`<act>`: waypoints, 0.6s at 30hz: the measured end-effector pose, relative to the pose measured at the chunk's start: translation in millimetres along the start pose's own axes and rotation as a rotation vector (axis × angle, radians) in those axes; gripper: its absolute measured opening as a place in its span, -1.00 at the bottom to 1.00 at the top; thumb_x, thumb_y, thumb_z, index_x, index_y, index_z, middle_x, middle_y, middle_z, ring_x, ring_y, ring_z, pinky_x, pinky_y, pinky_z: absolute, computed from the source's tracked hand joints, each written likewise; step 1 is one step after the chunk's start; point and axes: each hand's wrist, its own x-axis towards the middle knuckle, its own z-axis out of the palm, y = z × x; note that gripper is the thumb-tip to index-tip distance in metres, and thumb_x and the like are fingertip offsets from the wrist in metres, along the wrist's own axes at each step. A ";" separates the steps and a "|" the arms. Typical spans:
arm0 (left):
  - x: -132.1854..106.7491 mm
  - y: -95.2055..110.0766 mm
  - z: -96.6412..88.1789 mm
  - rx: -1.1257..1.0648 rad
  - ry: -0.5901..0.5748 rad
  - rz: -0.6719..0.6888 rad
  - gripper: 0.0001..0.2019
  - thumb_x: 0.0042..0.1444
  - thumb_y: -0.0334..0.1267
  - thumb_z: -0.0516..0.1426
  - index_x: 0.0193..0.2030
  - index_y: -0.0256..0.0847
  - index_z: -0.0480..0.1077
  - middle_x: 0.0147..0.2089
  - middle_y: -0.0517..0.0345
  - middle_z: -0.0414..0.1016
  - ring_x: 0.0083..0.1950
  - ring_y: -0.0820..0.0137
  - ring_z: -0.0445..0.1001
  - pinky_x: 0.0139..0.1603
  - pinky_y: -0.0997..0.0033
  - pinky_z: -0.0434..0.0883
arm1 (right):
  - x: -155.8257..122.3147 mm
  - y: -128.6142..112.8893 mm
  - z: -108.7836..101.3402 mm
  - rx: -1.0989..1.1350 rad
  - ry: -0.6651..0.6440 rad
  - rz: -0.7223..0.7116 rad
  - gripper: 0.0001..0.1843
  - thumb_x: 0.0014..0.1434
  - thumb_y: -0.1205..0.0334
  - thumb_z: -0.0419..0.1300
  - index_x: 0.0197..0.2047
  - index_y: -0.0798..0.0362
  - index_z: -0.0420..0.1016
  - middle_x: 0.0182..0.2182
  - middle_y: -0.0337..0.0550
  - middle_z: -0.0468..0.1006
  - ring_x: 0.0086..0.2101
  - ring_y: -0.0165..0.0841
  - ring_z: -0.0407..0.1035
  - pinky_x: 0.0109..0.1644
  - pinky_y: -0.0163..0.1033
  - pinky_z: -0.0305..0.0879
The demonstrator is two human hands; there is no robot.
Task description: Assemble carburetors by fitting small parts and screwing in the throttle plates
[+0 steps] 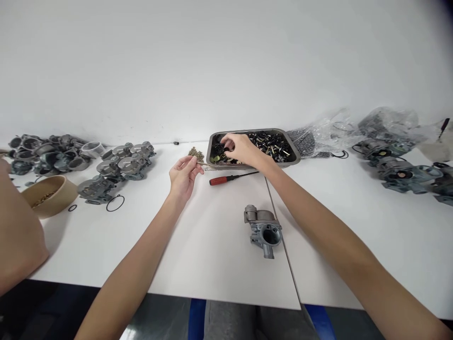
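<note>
My right hand [239, 147] reaches into a dark metal tray [296, 159] full of small black and brass-coloured parts [271, 144]. Its fingers are pinched over the left side of the tray; what they hold is too small to name. Beside the tray's left corner, my left hand [183, 177] has its thumb and fingers curled together, and a thin pale line shows at the fingertips. Just behind it lies a small pile of brass-coloured pieces [196, 153]. A red-handled screwdriver [218, 181] rests in front of the tray. Nearer me sits one grey metal carburetor [264, 229].
More carburetors [127, 163] stand at left, near a heap of metal bodies [53, 151], a tan bowl [58, 196] and a black rubber ring [115, 203]. Another person's arm [19, 231] enters at far left. Clear plastic bags [332, 130] and carburetors [403, 172] occupy the right.
</note>
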 end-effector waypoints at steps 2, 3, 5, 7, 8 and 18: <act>0.8 2.8 -0.3 -0.003 -0.012 0.044 -0.57 -0.24 -0.25 0.47 -0.28 -0.31 0.40 -0.42 0.21 0.46 -0.48 0.55 0.44 -0.46 0.50 0.45 | -3.0 -18.8 1.1 0.116 -0.091 -0.110 -0.52 0.04 0.46 0.23 0.08 0.11 0.48 -0.22 -0.11 0.60 -0.23 -0.39 0.46 -0.11 -0.31 0.36; 0.8 4.0 -0.3 -0.002 -0.015 0.061 -0.56 -0.24 -0.24 0.47 -0.28 -0.31 0.39 -0.42 0.22 0.46 -0.48 0.55 0.44 -0.46 0.49 0.44 | -5.1 -27.6 2.4 0.140 -0.143 -0.139 -0.49 0.03 0.47 0.23 0.09 0.08 0.46 -0.22 -0.13 0.59 -0.22 -0.39 0.45 -0.12 -0.32 0.35; 0.2 5.9 0.2 0.011 -0.020 0.083 -0.56 -0.25 -0.24 0.47 -0.28 -0.31 0.39 -0.41 0.21 0.46 -0.48 0.54 0.44 -0.47 0.48 0.45 | -9.2 -41.9 5.7 0.147 -0.237 -0.157 -0.46 0.02 0.47 0.22 0.10 0.03 0.45 -0.21 -0.15 0.57 -0.23 -0.40 0.43 -0.15 -0.33 0.33; -1.3 7.0 1.6 0.043 -0.025 0.100 -0.56 -0.26 -0.24 0.46 -0.29 -0.31 0.38 -0.41 0.21 0.46 -0.50 0.53 0.44 -0.49 0.47 0.45 | -12.3 -51.0 8.5 0.139 -0.299 -0.153 -0.48 0.01 0.47 0.23 0.08 0.02 0.46 -0.23 -0.16 0.55 -0.27 -0.41 0.41 -0.21 -0.35 0.30; -2.2 7.4 2.7 0.067 -0.032 0.109 -0.57 -0.26 -0.23 0.46 -0.30 -0.31 0.38 -0.42 0.22 0.46 -0.52 0.53 0.44 -0.51 0.46 0.44 | -13.2 -53.9 9.3 0.139 -0.321 -0.158 -0.50 0.01 0.47 0.23 0.05 0.02 0.46 -0.25 -0.16 0.54 -0.29 -0.42 0.39 -0.24 -0.35 0.28; -5.0 6.7 3.8 0.305 -0.104 0.274 -0.66 -0.13 -0.19 0.39 -0.33 -0.29 0.37 -0.42 0.27 0.40 -0.60 0.55 0.40 -0.64 0.52 0.29 | -16.2 -62.6 6.4 0.106 -0.355 -0.130 -0.69 0.01 0.47 0.21 -0.14 0.05 0.38 -0.21 -0.16 0.51 -0.34 -0.45 0.33 -0.33 -0.35 0.17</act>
